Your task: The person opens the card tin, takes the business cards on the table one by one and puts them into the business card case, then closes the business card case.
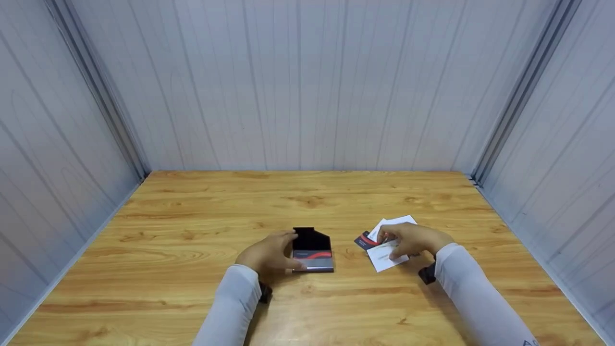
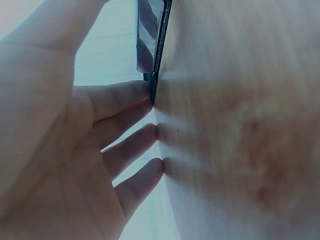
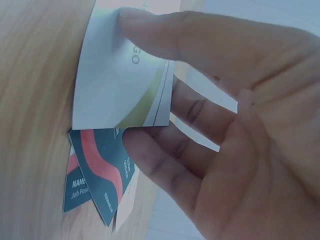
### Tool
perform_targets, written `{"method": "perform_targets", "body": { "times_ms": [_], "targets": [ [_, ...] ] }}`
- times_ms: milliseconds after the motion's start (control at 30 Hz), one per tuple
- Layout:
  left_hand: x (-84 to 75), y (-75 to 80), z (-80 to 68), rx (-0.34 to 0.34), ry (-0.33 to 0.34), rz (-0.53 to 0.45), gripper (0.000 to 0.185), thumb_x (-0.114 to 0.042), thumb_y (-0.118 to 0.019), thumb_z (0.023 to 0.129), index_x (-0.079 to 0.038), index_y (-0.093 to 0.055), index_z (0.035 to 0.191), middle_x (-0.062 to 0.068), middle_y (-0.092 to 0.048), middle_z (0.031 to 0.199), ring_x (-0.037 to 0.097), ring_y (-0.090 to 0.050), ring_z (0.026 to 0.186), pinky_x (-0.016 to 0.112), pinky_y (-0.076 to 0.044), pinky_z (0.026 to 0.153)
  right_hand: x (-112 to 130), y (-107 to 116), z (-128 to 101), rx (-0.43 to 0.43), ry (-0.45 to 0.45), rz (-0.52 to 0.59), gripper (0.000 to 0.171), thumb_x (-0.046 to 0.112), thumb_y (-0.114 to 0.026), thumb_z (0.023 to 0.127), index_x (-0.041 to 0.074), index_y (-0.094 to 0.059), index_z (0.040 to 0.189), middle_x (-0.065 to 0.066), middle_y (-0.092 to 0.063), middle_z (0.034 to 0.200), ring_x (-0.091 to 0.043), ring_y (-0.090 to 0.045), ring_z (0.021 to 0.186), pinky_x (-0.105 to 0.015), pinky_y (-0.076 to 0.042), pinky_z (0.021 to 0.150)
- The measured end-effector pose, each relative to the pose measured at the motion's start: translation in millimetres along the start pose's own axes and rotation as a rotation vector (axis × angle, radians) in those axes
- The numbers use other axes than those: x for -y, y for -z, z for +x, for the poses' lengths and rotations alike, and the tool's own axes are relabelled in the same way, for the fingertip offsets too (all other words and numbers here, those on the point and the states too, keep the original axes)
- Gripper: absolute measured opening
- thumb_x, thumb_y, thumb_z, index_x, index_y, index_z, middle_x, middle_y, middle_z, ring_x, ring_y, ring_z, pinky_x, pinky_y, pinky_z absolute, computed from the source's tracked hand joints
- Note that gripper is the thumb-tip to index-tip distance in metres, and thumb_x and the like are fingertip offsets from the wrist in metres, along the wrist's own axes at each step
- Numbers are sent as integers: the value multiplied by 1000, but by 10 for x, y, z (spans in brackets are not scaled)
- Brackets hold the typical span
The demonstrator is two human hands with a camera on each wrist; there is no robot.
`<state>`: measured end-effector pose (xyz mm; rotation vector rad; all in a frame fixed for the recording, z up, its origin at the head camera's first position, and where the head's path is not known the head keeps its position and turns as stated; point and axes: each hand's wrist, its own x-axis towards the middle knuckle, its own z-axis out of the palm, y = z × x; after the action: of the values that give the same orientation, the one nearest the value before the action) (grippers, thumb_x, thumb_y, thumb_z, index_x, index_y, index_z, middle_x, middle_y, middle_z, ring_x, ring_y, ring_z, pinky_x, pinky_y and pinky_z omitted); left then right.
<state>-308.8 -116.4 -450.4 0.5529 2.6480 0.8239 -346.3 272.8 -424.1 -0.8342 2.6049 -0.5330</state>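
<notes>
Head view showed my right hand (image 1: 412, 240) pinching a white business card (image 1: 384, 257) between thumb and fingers, over dark red-striped cards (image 1: 365, 240); my left hand's (image 1: 269, 254) straight fingertips steadied the open black card case (image 1: 312, 250).

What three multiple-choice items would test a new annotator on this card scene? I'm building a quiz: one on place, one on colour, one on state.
1. The card holder lies by which hand?
A left
B right
C neither

2. The top card under the right hand is mainly
A white
B black
C yellow

3. The holder's lid is
A shut
B open
C off

Key: 1 A, the left hand touches its side; 2 A, white face with a green curve; 3 B, the black flap stands raised.
</notes>
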Motion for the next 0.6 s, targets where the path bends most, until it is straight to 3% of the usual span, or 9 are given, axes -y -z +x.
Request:
{"method": "perform_targets", "body": {
  "times_ms": [100,367,600],
  "targets": [
    [3,-5,-6,-5,9,-10,97,-51,-81,82,-10,-34,157,11,-28,161,33,-23,148,51,-28,116,-11,-1,-1,4,-14,31,26,7,-76,89,21,-67,109,-9,-63,118,-25,-55,101,-43,-49,83],
    [-1,-3,-1,7,13,5,97,-52,-80,82,-11,-34,157,10,-28,162,33,-22,149,52,-27,116,-46,13,-27,8,-21,188,20,6,-58,100,16,-68,113,-7,-63,106,-20,-59,73,-35,-52,58],
    [-5,1,-1,3,16,0,96,-51,-80,82,-11,-34,157,10,-29,161,33,-23,148,53,-26,116,-48,20,-28,5,13,281,17,12,-56,103,15,-64,118,-8,-64,104,-22,-62,77,-42,-56,59]
  ]
}}
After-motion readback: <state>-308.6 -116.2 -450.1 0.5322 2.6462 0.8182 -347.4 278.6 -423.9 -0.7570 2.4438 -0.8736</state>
